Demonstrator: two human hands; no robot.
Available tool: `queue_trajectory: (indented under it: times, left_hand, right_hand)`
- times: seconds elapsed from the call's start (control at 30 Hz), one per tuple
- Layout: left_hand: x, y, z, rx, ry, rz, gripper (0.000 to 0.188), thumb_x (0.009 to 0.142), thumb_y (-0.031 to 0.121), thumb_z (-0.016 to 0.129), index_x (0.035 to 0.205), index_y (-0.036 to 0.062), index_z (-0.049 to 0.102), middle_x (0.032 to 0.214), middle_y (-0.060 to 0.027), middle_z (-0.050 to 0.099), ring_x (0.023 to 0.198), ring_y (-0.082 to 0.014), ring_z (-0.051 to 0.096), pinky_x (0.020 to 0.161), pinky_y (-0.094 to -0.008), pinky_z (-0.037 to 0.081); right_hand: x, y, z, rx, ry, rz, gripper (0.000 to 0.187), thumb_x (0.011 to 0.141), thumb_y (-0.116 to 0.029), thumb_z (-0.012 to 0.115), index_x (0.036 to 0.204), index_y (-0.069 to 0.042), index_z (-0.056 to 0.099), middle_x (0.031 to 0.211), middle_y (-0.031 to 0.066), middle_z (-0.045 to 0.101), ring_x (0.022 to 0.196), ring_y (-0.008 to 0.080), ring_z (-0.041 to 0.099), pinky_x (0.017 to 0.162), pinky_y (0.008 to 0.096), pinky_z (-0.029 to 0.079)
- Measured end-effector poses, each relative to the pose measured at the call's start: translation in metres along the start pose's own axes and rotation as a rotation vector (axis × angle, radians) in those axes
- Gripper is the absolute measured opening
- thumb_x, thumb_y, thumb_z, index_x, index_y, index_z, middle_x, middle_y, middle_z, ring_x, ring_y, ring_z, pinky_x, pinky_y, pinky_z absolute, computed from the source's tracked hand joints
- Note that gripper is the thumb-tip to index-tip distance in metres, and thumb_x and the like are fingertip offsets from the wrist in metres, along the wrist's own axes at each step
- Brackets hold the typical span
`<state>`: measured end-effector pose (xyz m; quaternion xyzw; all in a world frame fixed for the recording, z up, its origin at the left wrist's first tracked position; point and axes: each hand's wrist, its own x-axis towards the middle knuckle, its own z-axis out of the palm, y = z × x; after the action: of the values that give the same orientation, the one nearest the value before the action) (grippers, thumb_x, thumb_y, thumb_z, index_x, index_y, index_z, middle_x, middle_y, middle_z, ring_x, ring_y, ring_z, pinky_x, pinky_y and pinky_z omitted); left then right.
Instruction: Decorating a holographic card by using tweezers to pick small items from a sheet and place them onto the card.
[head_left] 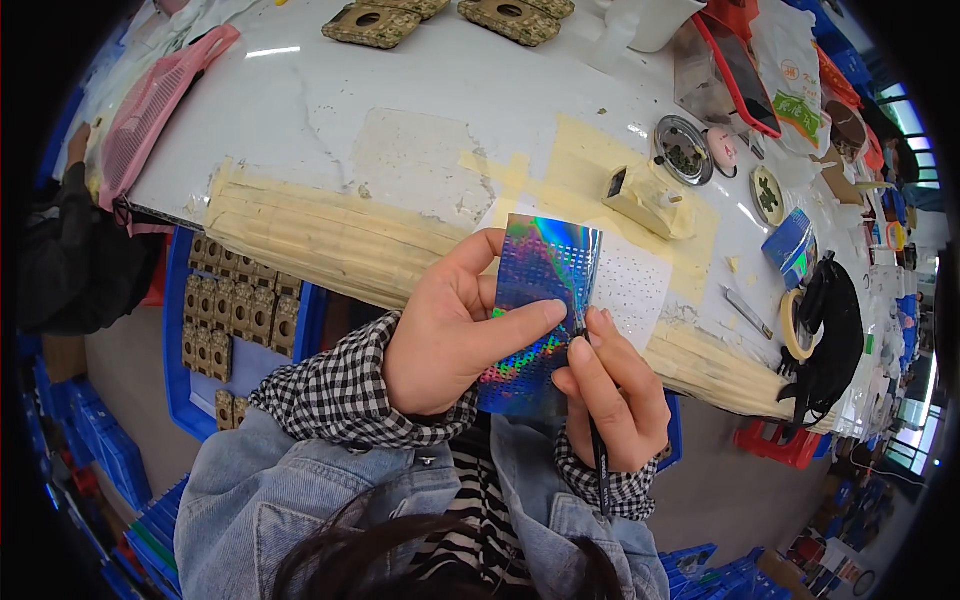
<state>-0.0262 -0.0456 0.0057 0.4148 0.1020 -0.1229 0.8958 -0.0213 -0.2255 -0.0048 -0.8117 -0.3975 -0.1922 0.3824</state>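
My left hand [440, 340] is closed on a shiny blue holographic sheet [545, 265], its thumb lying across the front. Rows of small marks or cutouts cover the sheet, which is held up in front of my body. In my right hand [622, 400] is a slim black tool [601, 465], pinched between thumb and fingers. The tool's upper tip meets the sheet's right edge, close to my left thumb; fingers partly hide it, and whether it is a pair of tweezers I cannot tell. Behind the sheet, a white dotted paper [632, 285] lies on the table.
Camouflage-patterned cases lie at the table's back [372, 25] and in a blue tray [180, 385] below left. A taped block [645, 205], a metal dish [683, 150], a silver hand tool [747, 312], a tape roll [797, 325] and a black pouch [830, 340] occupy the right side.
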Motion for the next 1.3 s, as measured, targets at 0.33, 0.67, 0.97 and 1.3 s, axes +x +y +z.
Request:
queue_trajectory:
  times: [0.33,0.67,0.97,1.3]
  left_hand:
    - [0.0013,-0.0024,-0.0019,-0.026,-0.008,0.013,0.049,0.088,-0.007,0.056,0.134,0.0008,0.041,0.112,-0.0098,0.064,0.100,-0.0148,0.063,0.088,-0.0285,0.050]
    - [0.0010,-0.0001,-0.0012,-0.043,0.003,-0.011,0.049,0.088,-0.007,0.056,0.134,0.0014,0.041,0.111,-0.0100,0.065,0.098,-0.0144,0.064,0.085,-0.0274,0.052]
    - [0.0008,0.0006,-0.0008,-0.035,0.010,-0.008,0.050,0.087,-0.007,0.057,0.134,0.0017,0.041,0.111,-0.0094,0.064,0.098,-0.0140,0.064,0.085,-0.0271,0.052]
    - [0.0012,-0.0006,-0.0014,-0.033,-0.008,0.014,0.052,0.088,-0.007,0.056,0.136,0.0018,0.039,0.113,-0.0087,0.064,0.100,-0.0137,0.063,0.088,-0.0274,0.050]
  right_hand:
    - [0.0016,-0.0010,0.0006,-0.004,0.001,0.002,0.041,0.070,0.002,0.079,0.109,0.001,0.067,0.105,0.0138,0.059,0.107,0.0333,0.062,0.093,0.0425,0.052]
    - [0.0010,-0.0005,0.0000,-0.014,-0.015,0.008,0.042,0.070,0.003,0.078,0.110,0.001,0.067,0.105,0.0139,0.060,0.107,0.0330,0.062,0.094,0.0408,0.052]
    - [0.0022,-0.0015,0.0020,-0.001,0.007,0.031,0.040,0.071,0.003,0.077,0.109,0.001,0.067,0.104,0.0129,0.060,0.107,0.0316,0.063,0.093,0.0410,0.053]
    - [0.0022,-0.0005,0.0011,0.021,0.012,0.026,0.038,0.071,-0.001,0.078,0.108,0.001,0.067,0.101,0.0121,0.060,0.105,0.0323,0.063,0.093,0.0410,0.053]
